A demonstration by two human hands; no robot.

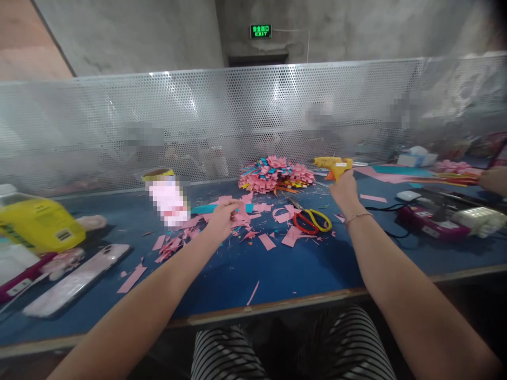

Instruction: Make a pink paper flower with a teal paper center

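Two grips are busy: the right grip [344, 190] is wrapped around the handle of a yellow glue gun [335, 167], while the left grip [233, 208] has its fingertips together, apparently pinching a pink slip [241, 215]. Beyond and between them sits a pile [273, 173] of fringed pink and blue paper, which looks largely made up. Cut but loose scraps [267, 241] lie around the left grip on the desk [277, 274], with a blue strip [202, 209] just behind it. Scissors [310, 215] rest between both grips, untouched. Cutting seems well along, joining unfinished; whether the slip carries glue, I cannot tell.
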